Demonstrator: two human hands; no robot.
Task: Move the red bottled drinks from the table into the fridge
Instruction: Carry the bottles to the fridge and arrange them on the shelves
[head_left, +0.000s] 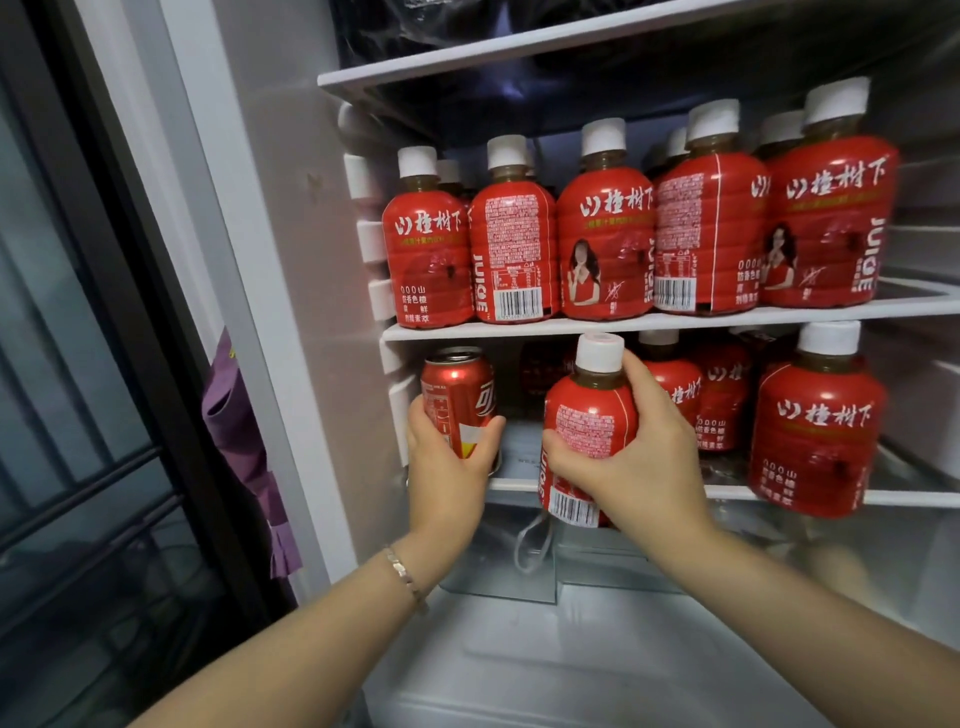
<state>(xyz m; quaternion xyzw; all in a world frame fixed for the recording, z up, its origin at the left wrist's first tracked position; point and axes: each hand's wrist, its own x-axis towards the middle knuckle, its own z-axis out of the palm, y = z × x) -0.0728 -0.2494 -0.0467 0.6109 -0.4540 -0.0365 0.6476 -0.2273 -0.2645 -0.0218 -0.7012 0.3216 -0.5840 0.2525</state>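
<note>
From my feed the open fridge (311, 234) fills the view from ten o'clock round to four. Its upper white shelf (675, 319) runs across at two o'clock, carrying a packed row of red bottles (605, 244), all upright with white caps at twelve. The lower shelf (909, 499) sits at four o'clock, with more red bottles (815, 426) standing at its right end and further back.

A purple cloth (239, 426) hangs outside the fridge wall at nine o'clock.

Near centre I see the right hand (649, 457) gripping the held bottle (587, 415). The fingers are curled round its right side and the thumb is pressed across the lower label. One finger reaches up beside the cap. The bottle's long axis is close to vertical, the cap leaning slightly toward one o'clock and the barcode panel facing me. Its base hangs in front of and below the lower shelf's front edge, so it is not resting on that shelf.

At nine o'clock of that bottle, the left hand (447, 467) wraps a red can (457, 395), fingers on one side and thumb on the other. The can stands upright at the shelf's left end. Its base is hidden by the hand, so it may or may not be touching the shelf.

A thin bracelet (408, 577) circles the left wrist.
</note>
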